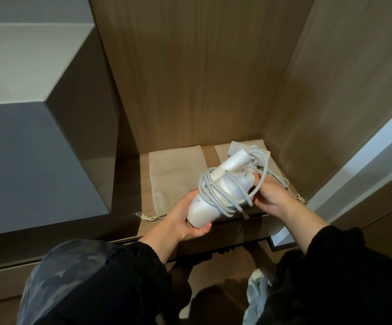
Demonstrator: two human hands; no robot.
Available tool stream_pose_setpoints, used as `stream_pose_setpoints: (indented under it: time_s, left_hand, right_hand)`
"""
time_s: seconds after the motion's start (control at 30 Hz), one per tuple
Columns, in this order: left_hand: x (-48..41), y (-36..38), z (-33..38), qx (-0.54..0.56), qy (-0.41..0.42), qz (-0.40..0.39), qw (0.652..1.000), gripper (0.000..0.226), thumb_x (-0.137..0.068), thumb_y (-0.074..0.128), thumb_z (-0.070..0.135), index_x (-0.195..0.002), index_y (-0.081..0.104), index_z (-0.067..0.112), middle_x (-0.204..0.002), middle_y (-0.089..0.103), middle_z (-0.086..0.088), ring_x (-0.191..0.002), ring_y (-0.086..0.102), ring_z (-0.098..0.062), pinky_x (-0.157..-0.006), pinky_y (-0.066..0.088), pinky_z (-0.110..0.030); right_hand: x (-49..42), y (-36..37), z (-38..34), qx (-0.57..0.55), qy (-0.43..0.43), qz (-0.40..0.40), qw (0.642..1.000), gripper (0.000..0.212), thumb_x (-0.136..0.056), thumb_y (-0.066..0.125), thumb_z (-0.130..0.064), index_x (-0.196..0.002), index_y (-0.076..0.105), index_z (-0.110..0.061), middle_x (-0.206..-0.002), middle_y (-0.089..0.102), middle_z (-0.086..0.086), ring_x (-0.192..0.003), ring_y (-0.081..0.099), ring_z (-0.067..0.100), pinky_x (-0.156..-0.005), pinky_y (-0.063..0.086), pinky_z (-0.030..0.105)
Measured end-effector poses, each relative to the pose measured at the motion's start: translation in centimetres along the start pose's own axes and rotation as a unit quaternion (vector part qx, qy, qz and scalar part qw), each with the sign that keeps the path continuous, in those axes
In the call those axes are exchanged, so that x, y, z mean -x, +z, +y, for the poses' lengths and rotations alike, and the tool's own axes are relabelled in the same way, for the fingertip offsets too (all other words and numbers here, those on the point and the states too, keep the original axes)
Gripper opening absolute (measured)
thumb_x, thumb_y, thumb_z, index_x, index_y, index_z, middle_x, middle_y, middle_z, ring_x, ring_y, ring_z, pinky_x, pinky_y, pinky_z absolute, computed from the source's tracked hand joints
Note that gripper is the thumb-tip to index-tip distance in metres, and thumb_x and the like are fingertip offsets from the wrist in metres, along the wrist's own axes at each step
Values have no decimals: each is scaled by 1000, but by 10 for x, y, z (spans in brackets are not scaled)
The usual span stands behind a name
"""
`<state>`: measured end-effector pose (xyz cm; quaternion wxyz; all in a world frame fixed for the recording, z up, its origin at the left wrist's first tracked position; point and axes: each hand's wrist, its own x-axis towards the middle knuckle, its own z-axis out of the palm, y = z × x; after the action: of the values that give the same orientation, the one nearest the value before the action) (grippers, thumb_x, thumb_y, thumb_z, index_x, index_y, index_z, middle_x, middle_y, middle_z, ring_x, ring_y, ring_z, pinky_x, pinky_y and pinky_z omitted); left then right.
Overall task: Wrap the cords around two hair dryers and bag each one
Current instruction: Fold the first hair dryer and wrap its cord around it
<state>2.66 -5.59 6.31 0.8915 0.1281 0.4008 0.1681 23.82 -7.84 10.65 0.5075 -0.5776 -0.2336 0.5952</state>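
I hold a white hair dryer [216,202] over the front of a wooden shelf [211,151]. My left hand [185,219] grips its barrel end from below. Several loops of its grey-white cord [216,195] lie around the body. My right hand [272,195] pinches the cord at the dryer's right side. A second white hair dryer [239,156] lies behind it on a beige drawstring bag [223,148] at the back right, its loose cord [281,180] trailing right. Another flat beige drawstring bag [176,177] lies on the shelf to the left.
The shelf sits in a wooden alcove with a back panel [202,78] and a right side wall [331,90]. A large grey-white box-like block [37,113] juts out at left. A white door edge [345,179] stands at right. A white shoe [258,285] shows below.
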Motion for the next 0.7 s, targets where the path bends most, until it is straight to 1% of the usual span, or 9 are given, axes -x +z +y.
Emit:
stream_pose_setpoints:
  time_s: [0.17, 0.23, 0.27, 0.37, 0.43, 0.5, 0.57, 0.63, 0.7]
  left_hand:
    - [1, 0, -3, 15, 11, -15, 1000, 45, -76, 69, 48, -106, 61, 16, -89, 65, -10, -76, 68, -25, -51, 57, -32]
    - [2, 0, -4, 12, 13, -17, 1000, 45, -75, 69, 48, -105, 61, 17, -89, 65, -9, -77, 67, -25, -51, 57, -32]
    - [2, 0, -4, 12, 14, -16, 1000, 44, -74, 69, 48, -105, 62, 17, -89, 65, -9, -77, 67, -25, -51, 57, -32]
    - [4, 0, -3, 9, 20, 9, 1000, 43, -75, 69, 50, -102, 64, 16, -89, 66, -10, -78, 68, -25, -53, 57, -32]
    - [5, -1, -2, 7, 37, 36, 999, 44, -75, 69, 51, -102, 64, 16, -91, 67, -10, -81, 68, -26, -56, 57, -32]
    - [6, -1, -1, 5, 59, 57, 997, 45, -74, 70, 52, -103, 64, 17, -94, 67, -10, -83, 68, -27, -57, 57, -32]
    - [6, 1, -1, -1, 84, 83, 993, 46, -75, 70, 53, -105, 63, 19, -99, 66, -10, -89, 68, -28, -56, 58, -33]
    - [6, 5, 0, -13, 110, 117, 987, 43, -78, 68, 53, -106, 62, 22, -102, 65, -9, -96, 66, -29, -55, 59, -33]
    - [7, 10, -1, -29, 131, 140, 981, 38, -81, 66, 52, -104, 62, 22, -101, 65, -8, -97, 65, -28, -55, 57, -32]
  right_hand:
    - [0, 0, 7, -42, 2, -1, 999, 21, -94, 57, -11, -111, 67, -3, -111, 68, 19, -105, 64, 30, -95, 52, 43]
    - [0, -1, 9, -46, 5, -9, 999, 21, -95, 56, -12, -112, 66, -4, -110, 68, 18, -103, 66, 28, -89, 55, 40]
    - [1, -2, 10, -32, 7, -11, 999, 20, -96, 54, -12, -111, 66, -5, -107, 69, 17, -99, 67, 27, -84, 57, 38]
    - [3, -7, 12, 75, -15, -1, 997, 22, -97, 52, -18, -110, 67, -8, -103, 69, 14, -98, 62, 30, -85, 53, 40]
    - [8, -8, 8, 160, -67, 27, 985, 25, -99, 49, -24, -116, 64, -13, -101, 67, 5, -94, 61, 22, -80, 49, 32]
    - [18, -6, 3, 238, -167, 146, 946, 25, -99, 48, -20, -121, 59, -17, -103, 60, -5, -87, 57, 8, -74, 47, 16]
    - [33, 1, 0, 275, -301, 244, 880, 23, -96, 49, -10, -115, 60, -17, -106, 55, -6, -94, 55, 7, -76, 41, 6]
    - [45, 9, 0, 326, -394, 231, 828, 23, -93, 50, -3, -108, 63, -13, -107, 53, -5, -103, 51, 9, -84, 37, 6]
    - [46, 15, 3, 436, -424, 171, 775, 26, -89, 50, 5, -103, 67, -8, -105, 57, -1, -106, 48, 12, -91, 36, 12]
